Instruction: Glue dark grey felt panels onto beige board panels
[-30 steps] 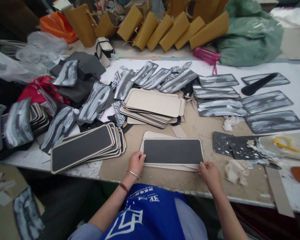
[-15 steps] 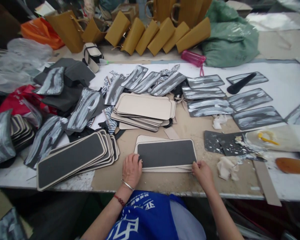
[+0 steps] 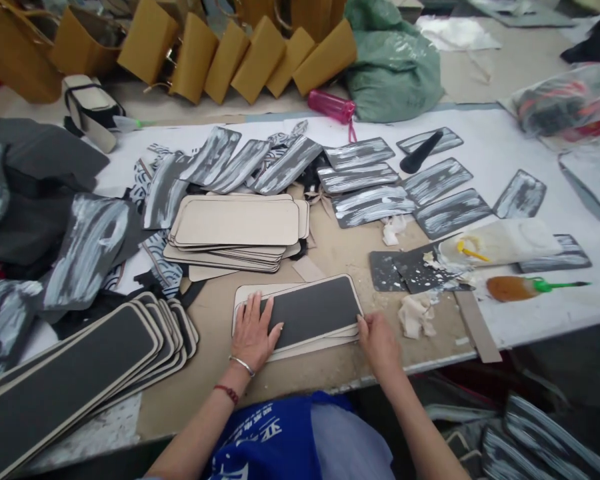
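Observation:
A dark grey panel with a beige border (image 3: 316,313) lies on a beige panel (image 3: 248,293) near the table's front edge. My left hand (image 3: 254,328) rests flat on the grey panel's left end, fingers spread. At its right end, my right hand (image 3: 379,341) pinches the lower right corner between thumb and fingers. Behind them is a stack of beige panels (image 3: 236,223). To the left, several grey panels with beige borders (image 3: 87,367) lie fanned in a pile.
Glue-streaked grey pieces (image 3: 373,205) lie across the back and right. A glue container (image 3: 505,241), an orange bottle (image 3: 511,288) and crumpled tissue (image 3: 416,316) sit at the right. Mustard bags (image 3: 260,60), a pink pouch (image 3: 332,107) and a green plastic bag (image 3: 393,67) stand behind.
The view has swung to the right. My left hand has gone from the panel's edge to lying flat on top with spread fingers. The grey panel now sits tilted, its right end farther back.

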`<state>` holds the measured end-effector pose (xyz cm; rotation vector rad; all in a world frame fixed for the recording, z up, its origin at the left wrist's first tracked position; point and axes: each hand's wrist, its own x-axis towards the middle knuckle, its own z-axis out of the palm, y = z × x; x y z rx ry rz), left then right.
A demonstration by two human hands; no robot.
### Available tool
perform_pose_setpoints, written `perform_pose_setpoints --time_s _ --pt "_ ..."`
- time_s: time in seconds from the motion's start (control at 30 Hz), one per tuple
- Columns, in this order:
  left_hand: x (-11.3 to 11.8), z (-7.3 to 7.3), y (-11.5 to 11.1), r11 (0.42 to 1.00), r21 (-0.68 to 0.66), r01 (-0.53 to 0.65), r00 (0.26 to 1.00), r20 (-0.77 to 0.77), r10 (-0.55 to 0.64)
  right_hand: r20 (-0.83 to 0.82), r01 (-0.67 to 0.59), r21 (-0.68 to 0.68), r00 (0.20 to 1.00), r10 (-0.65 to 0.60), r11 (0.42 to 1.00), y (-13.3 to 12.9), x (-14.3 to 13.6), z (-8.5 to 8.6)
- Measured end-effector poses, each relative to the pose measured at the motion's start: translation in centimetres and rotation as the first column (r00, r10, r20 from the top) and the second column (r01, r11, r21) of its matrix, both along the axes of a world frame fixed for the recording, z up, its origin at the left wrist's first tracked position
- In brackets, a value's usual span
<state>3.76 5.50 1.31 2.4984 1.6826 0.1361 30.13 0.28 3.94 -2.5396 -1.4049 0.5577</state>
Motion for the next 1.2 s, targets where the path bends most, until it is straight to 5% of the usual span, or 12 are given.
perform_pose_setpoints --time_s 0.1,0.23,0.37,0.67,1.2 --pt "0.0 0.0 0.0 1.000 0.004 0.009 1.000 0.006 -0.009 0.176 -0.225 0.179 0.965 0.194 0.958 1.3 -3.9 1.1" --pt "-0.1 -0.4 0.0 1.000 0.018 0.023 0.999 0.032 -0.024 0.143 -0.577 0.301 0.814 0.562 0.759 4.1 -10.3 0.2" --pt "-0.3 -0.6 0.0 1.000 0.014 0.026 0.998 0.057 -0.027 0.095 -0.770 0.284 0.616 0.782 0.572 5.7 -11.0 -1.8" --pt "0.1 -0.3 0.2 1.000 -0.021 0.009 0.999 0.037 -0.008 0.165 -0.666 0.197 0.746 0.645 0.720 6.4 -2.8 -2.1" --pt "0.0 0.0 0.3 1.000 -0.022 0.021 1.000 0.009 -0.021 0.194 -0.646 0.199 0.763 0.617 0.737 6.5 -1.5 -2.5"
